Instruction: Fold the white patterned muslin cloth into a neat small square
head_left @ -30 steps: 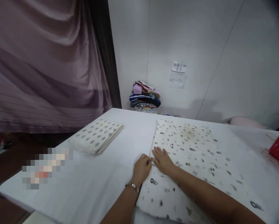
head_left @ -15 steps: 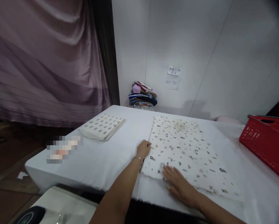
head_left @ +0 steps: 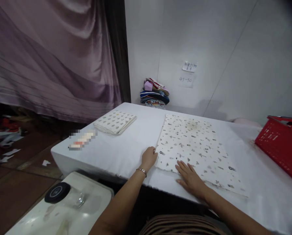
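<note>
- Head view, the only one feeding my remote station: a pale cloth [head_left: 192, 148] printed with small dark motifs lies flat on a white-covered bench [head_left: 146, 130], right of centre, a brownish mark [head_left: 193, 125] near its far edge.
- The left hand [head_left: 149, 160], a metallic band [head_left: 142, 171] at its wrist, rests at the cloth's left edge. Its fingers [head_left: 153, 150] are curled in against that edge; from my distance I cannot tell whether any fabric is pinched between them.
- The right hand [head_left: 192, 180] lies palm down over the cloth's near edge, fingers [head_left: 183, 168] stretched out and slightly spread, fingertips on the print, gripping nothing.
- To the left on the bench I see a folded cloth [head_left: 115, 122] with grey motifs, and just beyond its near corner, a pixelated patch [head_left: 82, 140].
- A red basket [head_left: 278, 143] stands at right, apart from the printed cloth.
- Behind the bench, folded fabrics [head_left: 154, 93] are stacked against a pale wall [head_left: 146, 42] bearing two paper notes [head_left: 185, 79], the lower marked "45-50".
- At lower left, a black round object [head_left: 57, 192] and a clear one [head_left: 80, 199] sit on a lower white surface [head_left: 94, 192].
- A mauve curtain [head_left: 63, 58] hangs at far left.
</note>
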`<control>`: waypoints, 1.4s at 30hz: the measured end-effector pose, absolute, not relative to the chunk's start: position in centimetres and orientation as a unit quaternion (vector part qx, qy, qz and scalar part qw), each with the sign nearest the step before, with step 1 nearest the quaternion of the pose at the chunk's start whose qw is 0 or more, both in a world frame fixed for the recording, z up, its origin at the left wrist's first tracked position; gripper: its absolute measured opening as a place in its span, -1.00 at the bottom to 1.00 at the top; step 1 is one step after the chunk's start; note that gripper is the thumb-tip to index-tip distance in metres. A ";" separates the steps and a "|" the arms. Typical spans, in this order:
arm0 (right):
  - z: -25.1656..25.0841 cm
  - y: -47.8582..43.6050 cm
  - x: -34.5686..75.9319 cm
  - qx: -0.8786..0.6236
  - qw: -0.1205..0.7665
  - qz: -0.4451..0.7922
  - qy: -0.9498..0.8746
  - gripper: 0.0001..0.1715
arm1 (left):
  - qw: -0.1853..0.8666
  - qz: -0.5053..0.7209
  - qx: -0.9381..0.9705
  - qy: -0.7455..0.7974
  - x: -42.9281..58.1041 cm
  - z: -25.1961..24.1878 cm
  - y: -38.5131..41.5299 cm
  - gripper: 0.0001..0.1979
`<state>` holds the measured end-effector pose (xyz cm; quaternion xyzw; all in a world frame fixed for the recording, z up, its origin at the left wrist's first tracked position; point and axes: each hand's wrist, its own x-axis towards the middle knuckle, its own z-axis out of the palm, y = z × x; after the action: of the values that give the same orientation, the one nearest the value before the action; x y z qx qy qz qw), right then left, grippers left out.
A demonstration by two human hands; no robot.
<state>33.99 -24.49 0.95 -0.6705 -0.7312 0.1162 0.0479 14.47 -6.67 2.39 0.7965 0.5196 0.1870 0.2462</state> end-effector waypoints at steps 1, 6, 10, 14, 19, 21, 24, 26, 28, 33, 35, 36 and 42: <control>0.9 -24.5 33.9 -0.670 0.046 0.119 -0.731 -0.28 | 0.247 0.191 0.793 0.524 14.1 2.4 -7.1 -0.89; 0.7 -25.0 33.9 -0.677 0.060 0.092 -0.728 -0.29 | 0.260 0.199 0.777 0.538 12.4 2.3 -8.7 -0.89; 0.8 -25.5 34.4 -0.682 0.045 0.093 -0.724 -0.29 | 0.285 0.205 0.760 0.547 11.3 2.3 -9.5 -0.87; 0.5 -26.5 35.6 -0.701 0.048 0.075 -0.708 -0.30 | 0.308 0.235 0.749 0.538 10.1 2.2 -9.9 -0.87; -0.7 -29.2 38.0 -0.708 0.067 0.029 -0.703 -0.35 | 0.288 0.311 0.797 0.430 9.0 1.4 -10.8 -0.84; -1.2 -30.8 39.6 -0.717 0.084 -0.012 -0.692 -0.38 | 0.250 0.323 0.835 0.368 8.8 1.1 -10.9 -0.78; -2.0 -33.7 42.7 -0.738 0.091 -0.066 -0.666 -0.41 | 0.177 0.290 0.891 0.300 8.7 0.7 -10.4 -0.72; -2.3 -35.9 44.7 -0.747 0.094 -0.091 -0.652 -0.45 | 0.139 0.255 0.918 0.271 8.6 0.7 -9.8 -0.70; -2.5 -37.9 46.3 -0.749 0.093 -0.104 -0.648 -0.49 | 0.108 0.217 0.938 0.247 8.5 0.7 -9.0 -0.70; -2.4 -40.7 48.6 -0.753 0.086 -0.109 -0.643 -0.49 | 0.039 0.159 0.970 0.178 8.2 1.2 -7.1 -0.68; -2.3 -41.1 49.3 -0.756 0.093 -0.108 -0.639 -0.49 | 0.039 0.153 0.979 0.130 8.1 1.6 -6.6 -0.66; -2.3 -41.3 49.6 -0.756 0.100 -0.107 -0.638 -0.49 | 0.042 0.146 0.983 0.104 8.1 1.8 -6.3 -0.66; -1.9 -41.0 50.4 -0.752 0.120 -0.099 -0.640 -0.49 | 0.033 0.113 0.993 0.017 9.0 3.0 -5.2 -0.64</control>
<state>50.40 -40.98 -1.85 -0.7521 -0.6403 -0.0994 0.1204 9.02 -5.23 3.05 0.9930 0.0172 0.1125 0.0325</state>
